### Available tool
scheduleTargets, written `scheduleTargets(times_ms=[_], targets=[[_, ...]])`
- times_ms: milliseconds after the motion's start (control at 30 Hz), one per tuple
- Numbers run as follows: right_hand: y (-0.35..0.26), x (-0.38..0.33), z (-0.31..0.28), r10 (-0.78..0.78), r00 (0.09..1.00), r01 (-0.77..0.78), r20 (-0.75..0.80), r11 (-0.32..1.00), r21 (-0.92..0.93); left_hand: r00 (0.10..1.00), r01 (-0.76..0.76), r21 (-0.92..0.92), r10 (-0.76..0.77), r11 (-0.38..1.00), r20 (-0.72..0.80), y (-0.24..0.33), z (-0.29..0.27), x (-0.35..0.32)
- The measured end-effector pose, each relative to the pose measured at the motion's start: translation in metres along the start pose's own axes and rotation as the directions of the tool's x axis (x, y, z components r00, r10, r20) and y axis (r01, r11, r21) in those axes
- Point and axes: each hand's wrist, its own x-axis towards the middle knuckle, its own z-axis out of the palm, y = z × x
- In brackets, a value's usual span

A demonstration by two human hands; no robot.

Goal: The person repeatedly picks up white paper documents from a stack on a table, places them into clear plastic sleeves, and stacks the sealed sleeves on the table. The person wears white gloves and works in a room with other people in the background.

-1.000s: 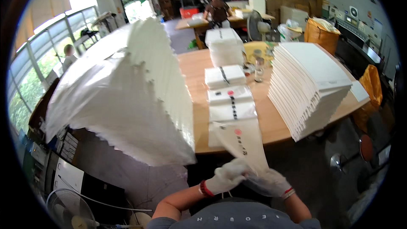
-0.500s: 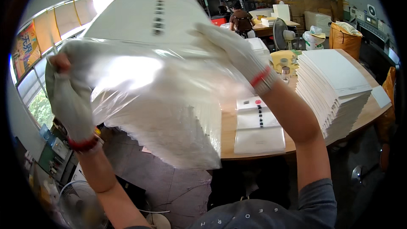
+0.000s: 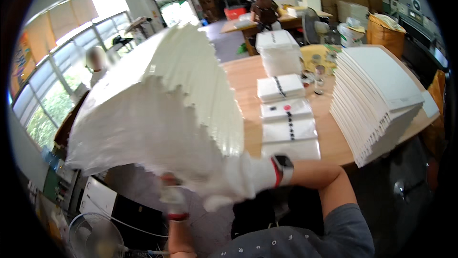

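A tall, fanned stack of white sheets or flat packets in clear film [image 3: 143,110] fills the left side, its layered edges turned toward me. My right hand [image 3: 238,177], in a white glove, is at the stack's lower near corner; its fingers are blurred against the white. My left hand [image 3: 172,198], in a pale glove with bare fingertips, is just below the stack's near edge. Motion smears its fingers, and I cannot tell whether they grip the film.
On the wooden table [image 3: 245,74] lie flat white packets [image 3: 288,122] with dark print, and a wrapped pile [image 3: 278,55] behind them. A tall white stack [image 3: 377,100] stands right, near a glass jar [image 3: 319,79]. A floor fan [image 3: 95,234] is at lower left. People work farther back.
Both hands have come down from the top of the stack to its near lower edge. The printed top face has gone from view, the layered edges show, and my view has shifted.
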Motion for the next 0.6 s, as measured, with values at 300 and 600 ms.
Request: scheduleTargets(times_ms=[300,600], targets=[[0.006,-0.180,0.203,0.695,0.634,-0.555,0.339,0.104,0.825,0.252,-0.279,0.319,-0.251,0.906,0.935,-0.119,0.222,-0.192],[0.012,-0.252,0.221,0.865,0.269,-0.433,0.423,-0.283,0.856,0.037,-0.240,0.394,-0.398,0.887,0.917,-0.192,0.311,-0.201]])
